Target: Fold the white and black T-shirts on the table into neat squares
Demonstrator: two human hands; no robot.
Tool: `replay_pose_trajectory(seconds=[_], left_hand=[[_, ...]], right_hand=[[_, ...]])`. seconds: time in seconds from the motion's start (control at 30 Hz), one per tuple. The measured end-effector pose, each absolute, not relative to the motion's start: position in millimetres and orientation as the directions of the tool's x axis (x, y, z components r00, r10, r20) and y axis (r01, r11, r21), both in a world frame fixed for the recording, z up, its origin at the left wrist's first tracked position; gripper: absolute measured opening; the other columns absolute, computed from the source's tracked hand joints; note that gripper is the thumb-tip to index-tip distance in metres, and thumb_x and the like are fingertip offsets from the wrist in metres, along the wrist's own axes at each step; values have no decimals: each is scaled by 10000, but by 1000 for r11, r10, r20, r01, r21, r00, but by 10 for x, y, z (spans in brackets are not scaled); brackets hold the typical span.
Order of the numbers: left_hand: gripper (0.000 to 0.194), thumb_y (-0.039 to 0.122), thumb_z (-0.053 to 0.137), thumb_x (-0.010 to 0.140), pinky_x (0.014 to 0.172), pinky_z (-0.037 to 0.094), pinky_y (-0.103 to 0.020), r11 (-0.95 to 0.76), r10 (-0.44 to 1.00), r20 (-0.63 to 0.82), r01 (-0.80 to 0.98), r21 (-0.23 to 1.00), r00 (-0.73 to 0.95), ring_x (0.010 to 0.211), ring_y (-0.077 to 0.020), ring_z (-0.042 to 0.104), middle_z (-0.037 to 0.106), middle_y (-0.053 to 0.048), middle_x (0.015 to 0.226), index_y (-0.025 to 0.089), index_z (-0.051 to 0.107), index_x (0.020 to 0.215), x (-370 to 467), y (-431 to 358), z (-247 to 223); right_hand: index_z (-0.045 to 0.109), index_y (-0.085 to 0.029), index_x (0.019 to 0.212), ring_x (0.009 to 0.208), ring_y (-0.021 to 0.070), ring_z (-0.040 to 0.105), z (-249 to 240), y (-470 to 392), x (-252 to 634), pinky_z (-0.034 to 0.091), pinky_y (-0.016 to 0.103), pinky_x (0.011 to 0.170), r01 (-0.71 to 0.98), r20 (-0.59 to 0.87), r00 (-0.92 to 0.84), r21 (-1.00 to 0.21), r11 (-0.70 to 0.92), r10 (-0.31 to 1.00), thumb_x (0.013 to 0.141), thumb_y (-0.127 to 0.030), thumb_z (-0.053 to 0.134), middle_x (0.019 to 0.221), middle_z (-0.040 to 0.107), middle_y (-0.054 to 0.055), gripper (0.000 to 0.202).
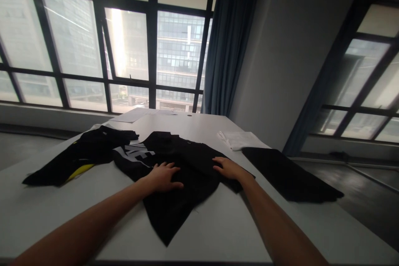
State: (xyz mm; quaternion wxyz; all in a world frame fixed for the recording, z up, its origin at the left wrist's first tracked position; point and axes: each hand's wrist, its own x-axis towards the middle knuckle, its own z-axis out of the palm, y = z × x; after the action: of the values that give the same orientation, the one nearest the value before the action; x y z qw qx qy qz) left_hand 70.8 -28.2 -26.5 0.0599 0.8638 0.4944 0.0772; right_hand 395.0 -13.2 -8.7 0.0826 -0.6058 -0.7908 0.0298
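A black shirt with pale grey lettering on its left part lies crumpled on the white table, one corner pointing towards me. My left hand rests on it with the fingers spread and the thumb apart, just right of the lettering. On the right part of the shirt lies my right hand, its fingers stretched out and parted over the cloth. Neither hand grips any fabric that I can see.
Left on the table lies another black garment with a yellow patch. To the right are a folded black cloth and a clear plastic bag. White paper sheets lie near the far edge, before windows and a blue curtain.
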Motion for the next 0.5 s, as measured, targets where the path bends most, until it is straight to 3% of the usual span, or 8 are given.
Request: replay_pose_trajectory(seconds=[0.1, 0.17, 0.27, 0.4, 0.5], left_hand=[[755, 682, 593, 788, 1124, 221, -621, -559, 815, -42, 804, 202, 578, 1435, -400, 311, 363, -125, 1574, 317, 480, 1439, 625, -128, -286], [653, 568, 610, 823, 1152, 166, -601, -549, 830, -3, 818, 172, 558, 1412, -357, 375, 443, -133, 1526, 297, 517, 1410, 423, 45, -204], [475, 449, 617, 831, 1160, 187, -571, -514, 857, 139, 846, 144, 497, 1378, -336, 430, 533, -113, 1461, 281, 638, 1274, 86, 242, -42], [350, 467, 655, 785, 1117, 357, -454, -545, 811, 10, 750, 376, 585, 1275, -290, 555, 615, -64, 1382, 283, 721, 1076, -123, 205, 73], [304, 436, 741, 729, 1109, 383, -407, -560, 687, -90, 605, 566, 721, 1303, -270, 535, 634, -36, 1361, 281, 733, 990, -44, 39, 87]], right_hand=[[642, -191, 1292, 1246, 308, 563, -28, -167, 3958, 456, 426, 999, 995, 6, -71, -74, 72, 997, 948, -450, 485, 1376, 591, 145, 459], [729, -171, 1128, 1116, 346, 636, 74, -226, 3949, 498, 444, 890, 999, -5, 31, -15, -31, 999, 933, -515, 486, 1204, 686, 176, 464], [770, -206, 935, 960, 298, 688, 166, -292, 3930, 504, 372, 791, 996, -5, -33, -84, 32, 999, 921, -533, 494, 994, 748, 133, 428], [729, -254, 1112, 1038, 232, 659, 109, -268, 3924, 477, 306, 866, 947, 167, -189, -231, 225, 968, 902, -419, 561, 1156, 719, 65, 315], [729, -235, 1127, 1072, 240, 648, 78, -230, 3923, 471, 309, 890, 940, 160, -187, -258, 224, 969, 909, -422, 551, 1183, 708, 80, 338]])
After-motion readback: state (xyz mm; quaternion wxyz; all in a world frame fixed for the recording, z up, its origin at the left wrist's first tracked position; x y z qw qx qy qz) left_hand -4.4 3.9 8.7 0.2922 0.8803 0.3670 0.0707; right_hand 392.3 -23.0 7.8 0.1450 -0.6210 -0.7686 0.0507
